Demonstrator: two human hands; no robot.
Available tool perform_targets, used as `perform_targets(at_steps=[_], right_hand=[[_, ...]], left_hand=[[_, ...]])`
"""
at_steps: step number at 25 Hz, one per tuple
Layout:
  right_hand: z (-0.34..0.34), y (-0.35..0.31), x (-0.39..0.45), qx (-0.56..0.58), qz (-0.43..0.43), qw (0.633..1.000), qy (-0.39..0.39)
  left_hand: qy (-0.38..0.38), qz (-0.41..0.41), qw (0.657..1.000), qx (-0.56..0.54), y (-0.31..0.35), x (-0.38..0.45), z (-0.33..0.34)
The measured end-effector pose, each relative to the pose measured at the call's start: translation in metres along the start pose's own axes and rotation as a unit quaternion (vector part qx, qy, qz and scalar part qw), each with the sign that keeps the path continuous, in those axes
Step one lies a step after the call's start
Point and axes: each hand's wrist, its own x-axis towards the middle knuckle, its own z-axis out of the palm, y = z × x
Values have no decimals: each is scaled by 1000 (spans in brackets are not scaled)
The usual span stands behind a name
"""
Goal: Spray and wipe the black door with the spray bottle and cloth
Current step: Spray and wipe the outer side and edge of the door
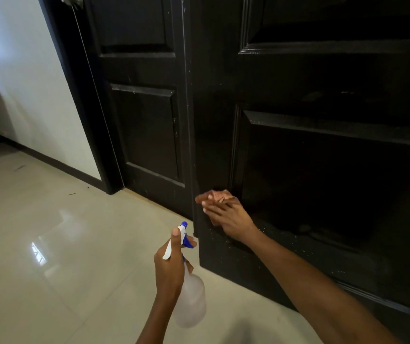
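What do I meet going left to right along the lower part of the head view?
Glossy floor → left hand gripping the spray bottle → right hand pressing the cloth against the black door.

Low in the centre of the frame, a brownish cloth (pixel 217 196) is pressed flat against the left stile of the black door (pixel 323 157) by the right hand (pixel 228 216). Below and left of it, a translucent spray bottle (pixel 191 292) with a blue-and-white trigger head is gripped by the left hand (pixel 170 265), its thumb laid along the top. Glossy pale floor tiles (pixel 50 244) fill the lower left of the frame.
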Motion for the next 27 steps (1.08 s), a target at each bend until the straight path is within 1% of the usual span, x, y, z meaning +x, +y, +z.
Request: perform_targets(at_steps=[1, 2, 3, 4, 5, 7, 9, 11, 12, 14, 16, 17, 19, 21, 23, 24, 25, 26, 27], right_hand=[[-14, 13, 11, 59, 73, 991, 95], [-32, 26, 24, 105, 140, 970, 170], [-50, 38, 39, 137, 182, 948, 221], [-64, 45, 53, 152, 206, 934, 250], [-71, 47, 61, 152, 218, 928, 262], [-58, 36, 64, 124, 199, 940, 249], [-10, 7, 44, 74, 124, 972, 187], [47, -31, 19, 35, 18, 996, 76], [70, -51, 9, 29, -30, 999, 18], [107, -91, -4, 30, -82, 992, -88], [139, -128, -17, -2, -126, 975, -183], [151, -138, -24, -16, -151, 965, -213], [170, -152, -34, -26, -161, 959, -231], [172, -145, -29, -33, -138, 970, -197], [142, -121, -14, -7, -58, 991, -122], [122, -107, -4, 26, -10, 998, -59], [105, -93, 7, 68, 40, 997, 26], [92, -82, 16, 97, 88, 986, 107], [83, -75, 23, 111, 129, 972, 164]], left_hand=[[3, 4, 1000, -4, -1, 3, 0], [7, 7, 1000, -7, -1, 6, 0], [12, 12, 1000, -10, -1, 10, 0], [18, 17, 1000, -12, -3, 14, 0], [23, 20, 999, -12, -5, 18, 0], [30, 28, 999, -7, -11, 25, -3], [34, 37, 999, 0, -21, 27, -5], [35, 48, 998, 17, -27, 26, -8], [36, 54, 997, 28, -27, 25, -11], [40, 70, 996, 34, -25, 28, -14], [25, 96, 994, 37, -28, 34, -13], [17, 102, 994, 36, -29, 35, -12], [5, 103, 994, 47, -35, 35, -13], [-9, 92, 994, 51, -43, 36, -15], [-13, 80, 995, 53, -53, 39, -18], [-14, 78, 996, 52, -57, 41, -20], [-19, 79, 995, 52, -60, 42, -21], [-27, 80, 995, 50, -63, 42, -22], [-31, 75, 996, 46, -66, 42, -25]])
